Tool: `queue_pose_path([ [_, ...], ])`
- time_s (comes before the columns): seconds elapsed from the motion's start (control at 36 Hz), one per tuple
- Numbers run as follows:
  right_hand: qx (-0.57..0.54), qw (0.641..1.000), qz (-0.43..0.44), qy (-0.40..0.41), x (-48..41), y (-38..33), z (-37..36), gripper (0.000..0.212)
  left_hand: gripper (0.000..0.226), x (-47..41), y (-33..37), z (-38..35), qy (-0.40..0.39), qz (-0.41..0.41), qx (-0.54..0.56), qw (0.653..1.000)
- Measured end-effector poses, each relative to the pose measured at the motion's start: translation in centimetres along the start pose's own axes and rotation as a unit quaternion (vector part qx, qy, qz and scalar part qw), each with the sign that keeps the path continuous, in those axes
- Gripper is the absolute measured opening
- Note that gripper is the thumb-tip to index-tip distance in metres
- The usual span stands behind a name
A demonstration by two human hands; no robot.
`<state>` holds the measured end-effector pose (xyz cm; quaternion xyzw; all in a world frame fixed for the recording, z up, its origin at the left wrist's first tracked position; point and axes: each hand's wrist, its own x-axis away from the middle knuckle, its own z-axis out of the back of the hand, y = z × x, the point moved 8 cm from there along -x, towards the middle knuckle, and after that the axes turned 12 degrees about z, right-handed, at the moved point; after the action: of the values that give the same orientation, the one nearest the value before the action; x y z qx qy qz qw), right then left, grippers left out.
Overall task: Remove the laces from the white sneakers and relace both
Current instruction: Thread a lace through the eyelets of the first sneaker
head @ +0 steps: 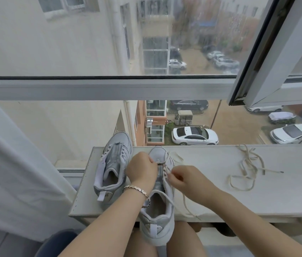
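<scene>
Two white sneakers rest on a pale shelf (220, 201) by the window. The left sneaker (112, 164) has no lace and lies toe away from me. The nearer sneaker (157, 219) hangs its heel over the shelf's front edge, above my knees. My left hand (141, 168) grips this shoe near the toe end of its eyelets. My right hand (181, 178) pinches its cream lace (185, 203) at the right eyelet row; the loose end trails toward the shelf's front edge. A second, loose lace (248, 169) lies tangled on the shelf at the right.
A large window stands right behind the shelf, with an opened sash (269, 52) jutting in at the upper right. A white curtain (13, 164) hangs at the left. The shelf's left end stops beside the left sneaker.
</scene>
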<state>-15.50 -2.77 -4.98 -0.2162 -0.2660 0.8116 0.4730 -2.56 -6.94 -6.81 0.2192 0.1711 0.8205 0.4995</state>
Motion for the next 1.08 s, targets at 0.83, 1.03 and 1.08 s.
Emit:
queue_pose_path([
  [0.83,0.120,0.990,-0.058,-0.040,-2.5,3.0,0.8,0.041,0.016,0.2,0.2,-0.3,-0.052,0.037,0.074,0.995],
  [1.03,0.068,0.992,0.064,-0.084,2.1,-0.2,2.7,0.036,0.016,0.3,0.0,-0.6,-0.028,0.030,0.061,0.997],
  [1.08,0.082,0.985,0.049,-0.144,4.5,0.3,3.4,0.037,0.015,0.3,0.1,-0.7,-0.024,0.026,0.057,0.998],
])
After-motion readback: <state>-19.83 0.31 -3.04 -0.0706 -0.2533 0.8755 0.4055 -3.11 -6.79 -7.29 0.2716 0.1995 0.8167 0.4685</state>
